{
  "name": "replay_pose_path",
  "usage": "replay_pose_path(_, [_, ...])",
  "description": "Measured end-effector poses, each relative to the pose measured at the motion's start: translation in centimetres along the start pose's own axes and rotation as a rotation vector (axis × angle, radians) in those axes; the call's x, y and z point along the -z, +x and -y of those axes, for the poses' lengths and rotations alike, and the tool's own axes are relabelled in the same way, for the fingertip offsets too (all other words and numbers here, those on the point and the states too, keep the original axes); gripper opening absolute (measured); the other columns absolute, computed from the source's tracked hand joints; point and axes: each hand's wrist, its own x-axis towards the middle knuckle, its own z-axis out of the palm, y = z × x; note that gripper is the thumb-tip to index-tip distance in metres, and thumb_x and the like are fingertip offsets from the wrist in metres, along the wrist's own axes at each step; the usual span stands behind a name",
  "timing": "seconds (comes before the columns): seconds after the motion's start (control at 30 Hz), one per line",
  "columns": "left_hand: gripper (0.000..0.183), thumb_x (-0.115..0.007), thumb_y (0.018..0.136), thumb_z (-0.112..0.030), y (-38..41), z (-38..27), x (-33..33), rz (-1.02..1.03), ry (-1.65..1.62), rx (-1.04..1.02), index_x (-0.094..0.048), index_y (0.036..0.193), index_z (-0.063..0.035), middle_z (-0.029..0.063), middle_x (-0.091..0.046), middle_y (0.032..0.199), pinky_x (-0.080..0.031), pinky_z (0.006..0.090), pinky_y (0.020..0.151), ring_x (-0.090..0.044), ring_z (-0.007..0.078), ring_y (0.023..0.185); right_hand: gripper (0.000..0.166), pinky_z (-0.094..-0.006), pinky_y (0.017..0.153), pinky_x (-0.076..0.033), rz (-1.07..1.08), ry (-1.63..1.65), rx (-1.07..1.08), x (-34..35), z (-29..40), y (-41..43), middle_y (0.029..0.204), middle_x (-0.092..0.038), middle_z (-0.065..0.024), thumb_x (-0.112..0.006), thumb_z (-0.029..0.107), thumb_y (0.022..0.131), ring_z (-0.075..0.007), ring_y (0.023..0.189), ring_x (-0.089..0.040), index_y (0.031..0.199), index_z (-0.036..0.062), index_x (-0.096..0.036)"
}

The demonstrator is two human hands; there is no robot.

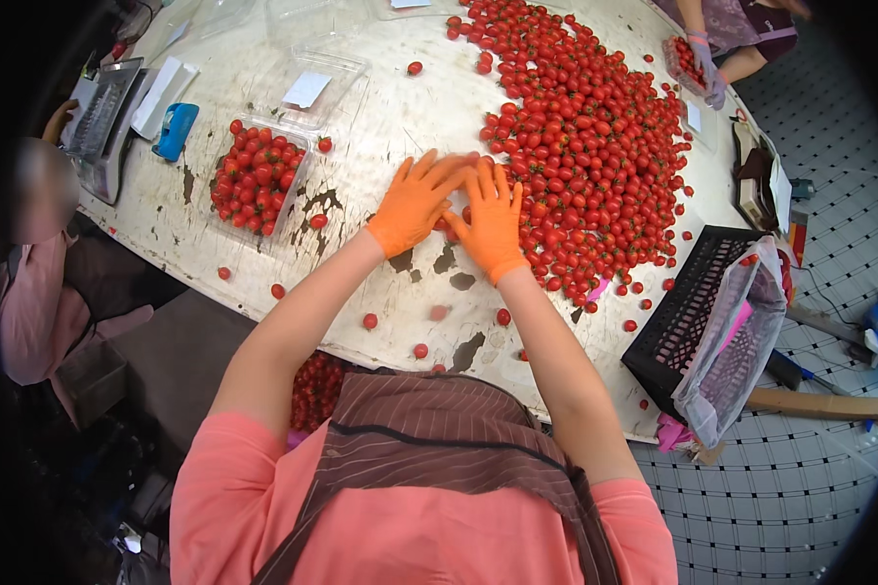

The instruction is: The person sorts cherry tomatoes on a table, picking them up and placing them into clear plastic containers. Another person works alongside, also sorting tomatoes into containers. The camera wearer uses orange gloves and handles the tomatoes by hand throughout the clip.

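My left hand (412, 210), in an orange glove, reaches over the worn white tabletop with its fingers spread. Beside it, my right hand (492, 223), gloved the same way, lies at the left edge of a large heap of cherry tomatoes (593, 146). The fingertips of both hands nearly meet, and a few tomatoes (450, 232) show between and under them. My palms face down, so what lies beneath them is partly hidden. Left of my hands stands a clear plastic punnet (293, 194) filled with cherry tomatoes (256, 175).
An open clear clamshell (336, 73) holds a pale label. A blue tape dispenser (175, 131) and a scale (106, 139) stand at left. A lined black crate (680, 307) tilts at the right edge. Loose tomatoes (369, 320) lie nearby. Another person's gloved hands (706, 69) hold a punnet.
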Motion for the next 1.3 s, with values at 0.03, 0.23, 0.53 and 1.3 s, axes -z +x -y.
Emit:
replay_pose_path(0.03, [0.056,-0.056,0.095,-0.017,-1.3,-0.2,0.0,-0.003,-0.004,0.020,-0.042,0.149,-0.0157,0.0116,-0.034,0.157,-0.022,0.0548,0.117,-0.029,0.0398,0.143,0.071,-0.0600,0.113,-0.021,0.001,0.024,0.014,-0.3,0.8,-0.9,0.151,-0.036,-0.0192,-0.071,0.040,0.083,-0.0405,0.141,-0.029,0.140,0.0051,-0.046])
replay_pose_path(0.23, [0.061,-0.059,0.092,-0.019,-7.9,-1.7,-0.5,0.053,-0.057,0.005,-0.039,0.150,-0.0135,0.0104,-0.029,0.160,-0.017,0.0566,0.119,-0.024,0.0415,0.146,0.074,-0.0568,0.117,-0.018,0.111,0.149,0.087,-0.4,4.0,-6.9,0.152,-0.035,-0.0177,-0.072,0.036,0.082,-0.0372,0.144,-0.028,0.141,-0.0001,-0.044])
replay_pose_path(0.53, [0.121,-0.094,0.058,-0.024,-9.7,-1.7,2.8,0.118,-0.126,0.457,-0.023,0.155,-0.0070,0.0238,-0.035,0.145,-0.038,0.0414,0.111,-0.041,0.0404,0.133,0.102,-0.0524,0.105,-0.036,0.077,0.071,-0.125,3.8,2.3,-7.8,0.146,-0.040,-0.0159,-0.092,0.028,0.055,-0.0374,0.131,-0.041,0.143,0.0122,-0.042])
replay_pose_path(1.3, [0.071,-0.070,0.077,0.000,-8.1,-3.0,4.2,-0.066,-0.831,0.441,-0.049,0.144,-0.0117,0.0085,-0.057,0.133,-0.052,0.0314,0.093,-0.059,0.0179,0.114,0.063,-0.0312,0.097,-0.050,0.269,1.100,-0.309,2.3,5.8,-2.9,0.126,-0.054,-0.0129,-0.061,-0.011,0.079,-0.0222,0.117,-0.059,0.138,0.0059,-0.049])
